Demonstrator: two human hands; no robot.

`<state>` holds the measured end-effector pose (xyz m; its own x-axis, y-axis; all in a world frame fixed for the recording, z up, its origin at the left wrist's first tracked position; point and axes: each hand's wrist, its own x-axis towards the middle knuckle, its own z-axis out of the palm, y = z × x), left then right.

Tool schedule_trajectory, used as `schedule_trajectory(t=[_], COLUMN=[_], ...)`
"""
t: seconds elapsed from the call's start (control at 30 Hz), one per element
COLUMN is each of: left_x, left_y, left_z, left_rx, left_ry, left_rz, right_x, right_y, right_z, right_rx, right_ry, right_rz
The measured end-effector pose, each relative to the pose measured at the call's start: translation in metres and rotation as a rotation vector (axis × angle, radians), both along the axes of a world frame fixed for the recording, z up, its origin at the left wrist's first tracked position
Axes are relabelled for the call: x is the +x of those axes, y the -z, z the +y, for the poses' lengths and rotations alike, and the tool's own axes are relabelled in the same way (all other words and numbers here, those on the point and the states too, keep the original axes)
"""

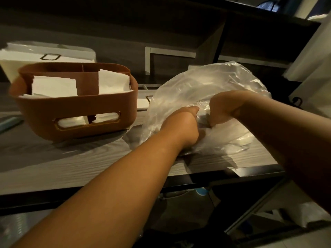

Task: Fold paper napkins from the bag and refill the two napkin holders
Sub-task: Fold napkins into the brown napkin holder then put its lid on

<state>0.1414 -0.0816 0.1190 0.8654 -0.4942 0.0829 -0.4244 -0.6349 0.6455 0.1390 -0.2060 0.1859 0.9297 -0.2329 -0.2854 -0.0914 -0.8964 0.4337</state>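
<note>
On the pale wood-grain surface [89,158], seen from your head camera, your left hand [182,129] and right hand [225,108] both clutch crumpled plastic at the mouth of the clear bag [206,83], just right of the brown napkin holder [75,111]. That holder already has white napkins [53,86] in both compartments. A second holder isn't visible, so refilling looks partly done.

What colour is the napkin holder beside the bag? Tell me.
Brown napkin holder, with a gold-trimmed slot, seen in the head view.
</note>
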Motion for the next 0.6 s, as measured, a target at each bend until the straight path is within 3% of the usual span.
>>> schedule_trajectory(t=[0.13, 0.3, 0.43, 0.6], left_x=[0.000, 0.001, 0.001, -0.004], left_y=[-0.001, -0.005, -0.010, -0.015], left_z=[0.005, 0.006, 0.006, 0.011], left_rx=[-0.031, -0.097, -0.167, -0.339], left_ry=[0.012, -0.011, -0.073, -0.144], left_rz=[0.016, 0.103, 0.185, 0.297], right_x=[0.003, -0.001, -0.003, -0.013], right_y=[0.001, -0.006, -0.019, -0.023], right_z=[-0.002, -0.006, -0.002, 0.000], right_rx=[-0.016, 0.097, 0.448, 0.761], right_ry=[0.027, 0.019, -0.020, -0.030], right_rz=[-0.023, -0.296, -0.463, -0.387])
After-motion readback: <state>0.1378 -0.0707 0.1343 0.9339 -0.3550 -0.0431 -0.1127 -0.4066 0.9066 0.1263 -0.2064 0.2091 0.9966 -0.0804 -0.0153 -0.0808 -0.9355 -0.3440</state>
